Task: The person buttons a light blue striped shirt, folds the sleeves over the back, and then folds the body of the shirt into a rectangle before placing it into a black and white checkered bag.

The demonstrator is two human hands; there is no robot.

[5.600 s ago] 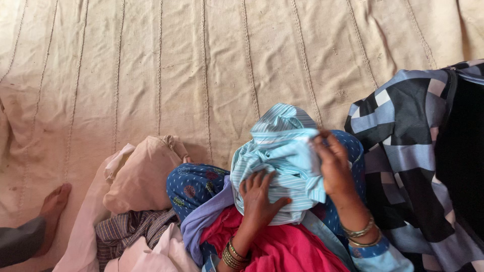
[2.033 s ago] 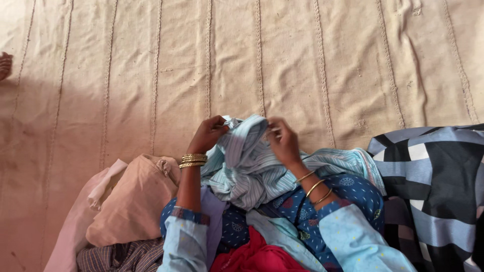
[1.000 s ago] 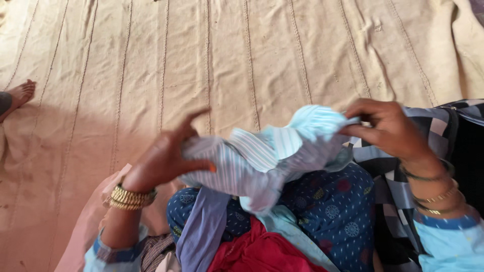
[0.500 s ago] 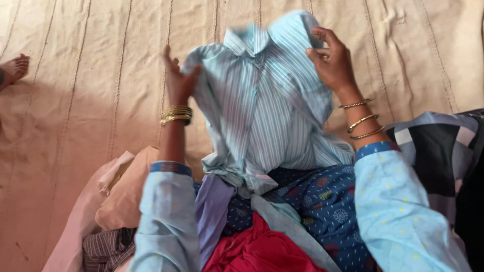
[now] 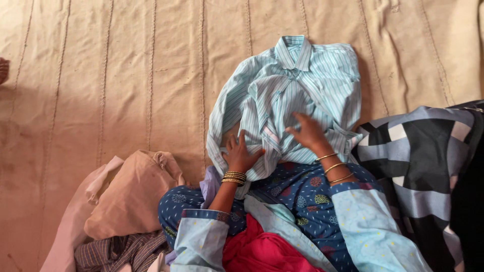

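A light blue striped shirt (image 5: 302, 80) lies rumpled on the beige cloth-covered floor (image 5: 126, 75), collar pointing away from me. My left hand (image 5: 241, 155) rests flat on the shirt's lower left part, fingers spread. My right hand (image 5: 308, 132) presses on the shirt's lower middle, fingers apart. Both wrists carry gold bangles. Neither hand grips the fabric. The shirt's bottom hem is hidden behind my hands and my blue patterned lap (image 5: 307, 194).
A heap of clothes lies at my left: a tan garment (image 5: 133, 194), a pale pink cloth (image 5: 75, 231) and a brown checked one (image 5: 121, 252). A red cloth (image 5: 262, 252) sits in my lap. A blue, black and white patchwork cover (image 5: 428, 166) fills the right.
The shirt was bunched in my hands, then held up spread open; now it lies on the floor and both hands have let go and rest flat on it.
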